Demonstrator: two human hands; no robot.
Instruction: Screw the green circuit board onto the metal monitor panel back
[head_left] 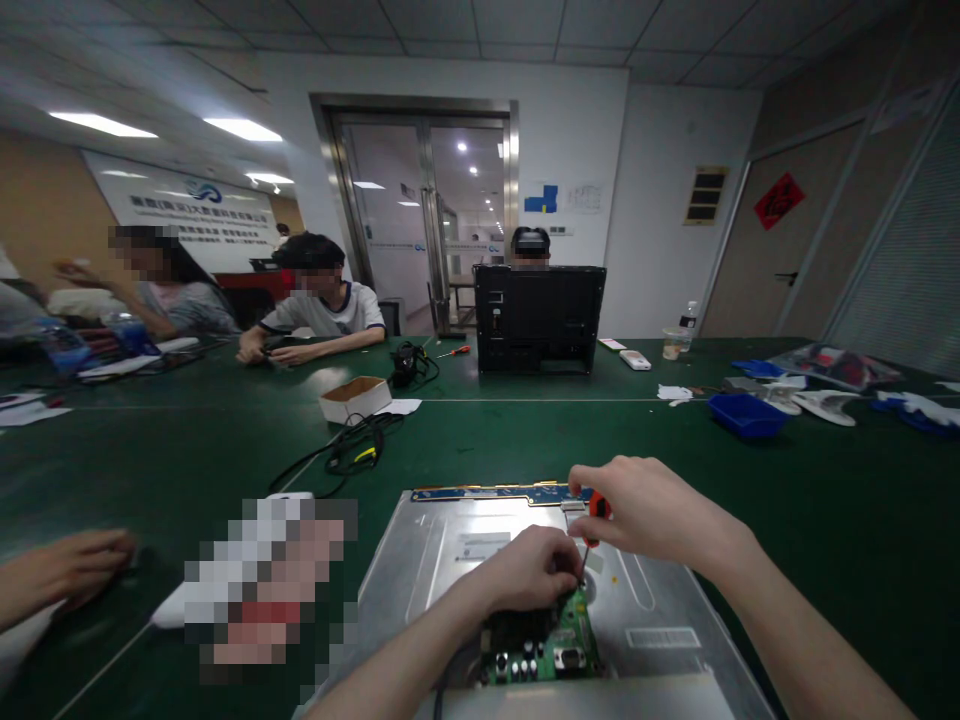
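Note:
A silver metal display panel lies flat on the green table in front of me, with a blue circuit strip along its far edge. On its lower middle sits a green circuit board with small components. My right hand grips a screwdriver by its red-and-black handle, the shaft pointing down at the board's upper corner. Close beside the screwdriver's tip, my left hand has its fingers curled together over that corner. What is between those fingertips is hidden.
Black cables and a small open box lie to the left. Across the table stands a black monitor casing. A blue tray is at right. Another person's hand rests at far left; other people sit farther back.

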